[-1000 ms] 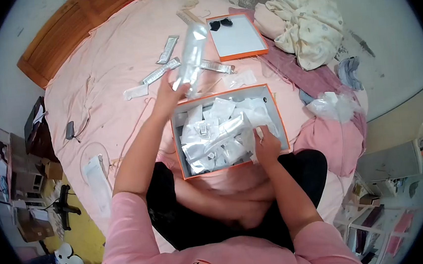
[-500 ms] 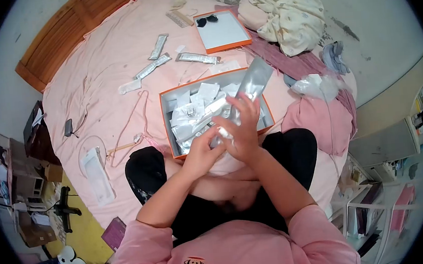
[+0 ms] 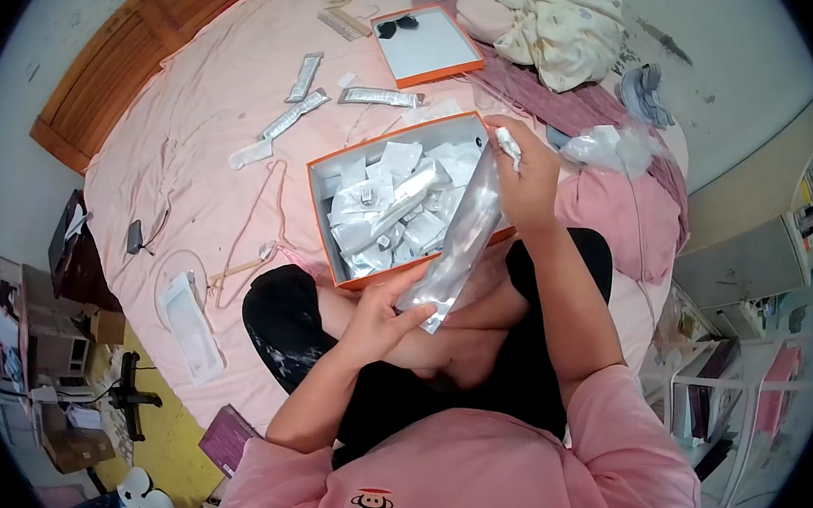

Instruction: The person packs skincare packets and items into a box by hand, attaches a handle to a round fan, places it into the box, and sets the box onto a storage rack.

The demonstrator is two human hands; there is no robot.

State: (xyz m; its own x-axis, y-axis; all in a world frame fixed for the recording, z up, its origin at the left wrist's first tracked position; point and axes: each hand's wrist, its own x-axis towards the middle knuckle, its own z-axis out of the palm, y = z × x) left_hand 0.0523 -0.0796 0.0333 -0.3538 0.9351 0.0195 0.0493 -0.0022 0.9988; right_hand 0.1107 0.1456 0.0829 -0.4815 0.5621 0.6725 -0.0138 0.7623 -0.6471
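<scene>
Over the lap, both hands grip a silver pouch near its ends, slanting forward-right.

Wears a pink short-sleeved T-shirt, printed with a small monkey-face emblem in black and red. Also wears black bottoms with pale smudges near one knee.

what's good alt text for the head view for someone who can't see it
A person's left hand and right hand hold opposite ends of a long silvery pouch, slanting partly across an orange-edged box of whitish packets. Farther back on the pink-covered bed lie three slim silvery sachets and a shallow orange-edged tray.
</scene>
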